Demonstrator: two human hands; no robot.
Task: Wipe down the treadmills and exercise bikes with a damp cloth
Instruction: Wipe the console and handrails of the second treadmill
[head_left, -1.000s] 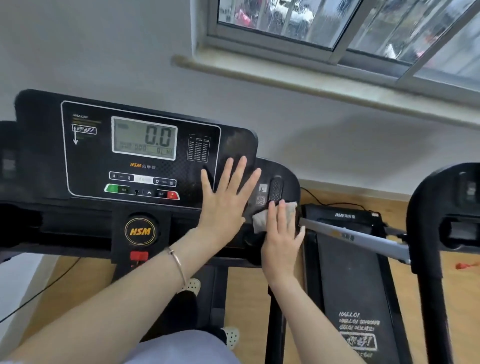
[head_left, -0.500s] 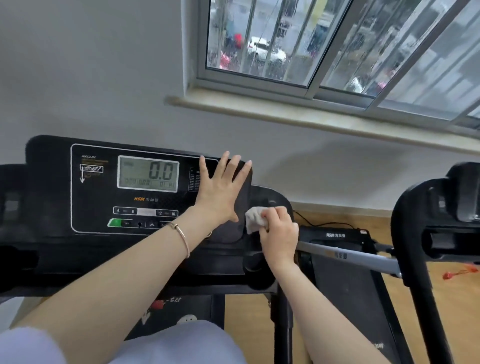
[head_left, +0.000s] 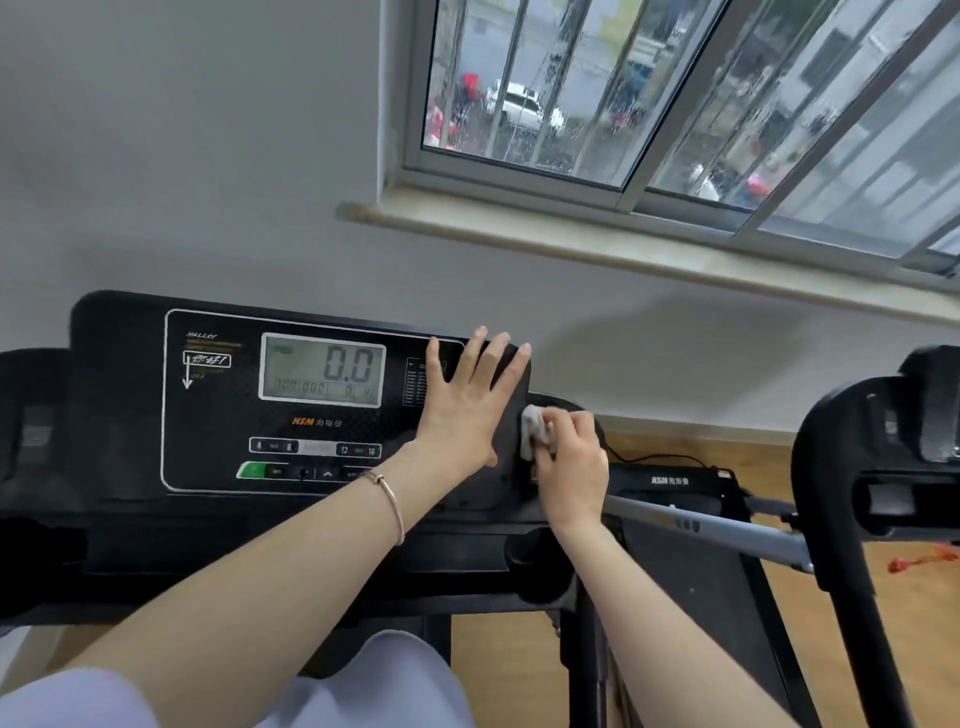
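The left hand (head_left: 467, 410) lies flat with fingers spread wide on the right part of the treadmill console (head_left: 119, 405). Just right of it, the right hand (head_left: 571, 467) curls its fingers around a white cloth (head_left: 532, 434), pressed to the console's right edge.

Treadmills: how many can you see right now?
2. The near treadmill is straight ahead; the second treadmill is to its right, partly cut off. Others may be out of view.
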